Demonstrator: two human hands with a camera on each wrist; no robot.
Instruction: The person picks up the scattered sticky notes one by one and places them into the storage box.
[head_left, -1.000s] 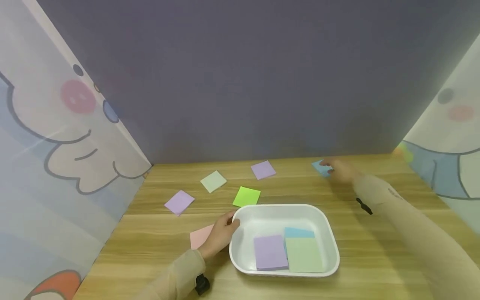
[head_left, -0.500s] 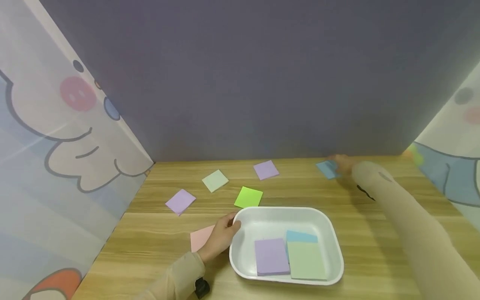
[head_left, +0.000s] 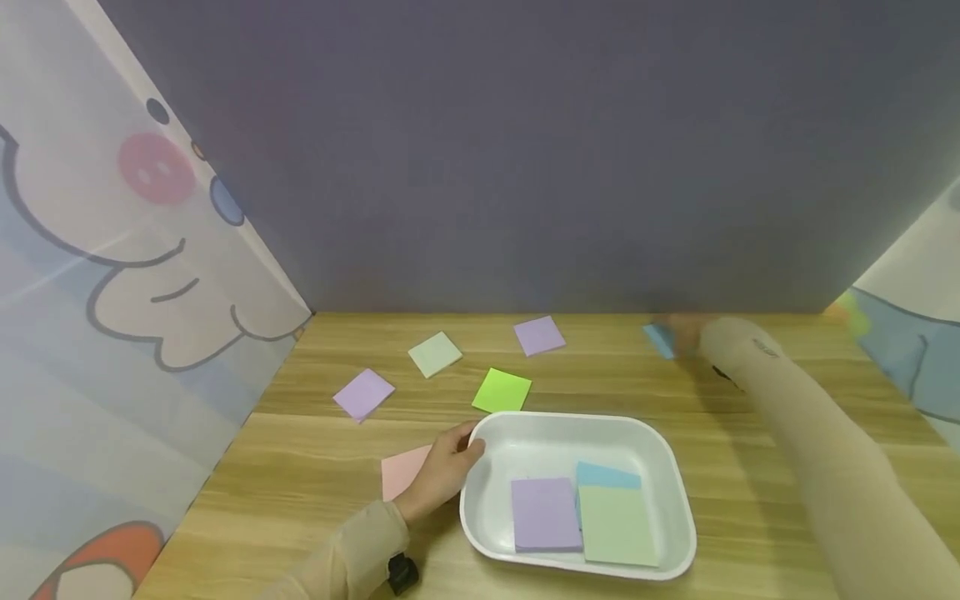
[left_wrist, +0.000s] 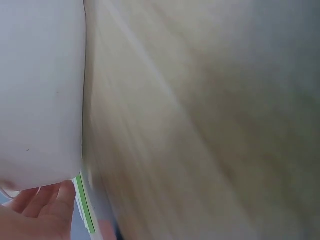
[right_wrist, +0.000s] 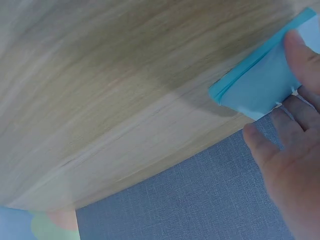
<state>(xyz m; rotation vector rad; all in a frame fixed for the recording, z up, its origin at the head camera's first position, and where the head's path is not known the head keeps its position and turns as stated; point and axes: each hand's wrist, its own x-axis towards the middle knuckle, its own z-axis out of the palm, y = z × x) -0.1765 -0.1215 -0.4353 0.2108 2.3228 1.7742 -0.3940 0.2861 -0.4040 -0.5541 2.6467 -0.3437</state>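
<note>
Notepad (right_wrist: pixel 262 82), blue, beyond the tray (head_left: pixel 555 437), pinched by right hand (right_wrist: pixel 299 160), seems light, bendy, best edge-held; left hand (head_left: pixel 438 473) grips tray.

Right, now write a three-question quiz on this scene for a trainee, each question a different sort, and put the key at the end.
1. Count: how many purple pads lie on the wooden table, outside the white tray?

2. True or false: the left hand is gripping the pink pad.

3. Multiple choice: what does the thumb of the right hand rest on?
a) a bright green pad
b) a blue pad
c) the white tray

Key:
1. Two.
2. False; it holds the white tray at its edge.
3. b.
</note>
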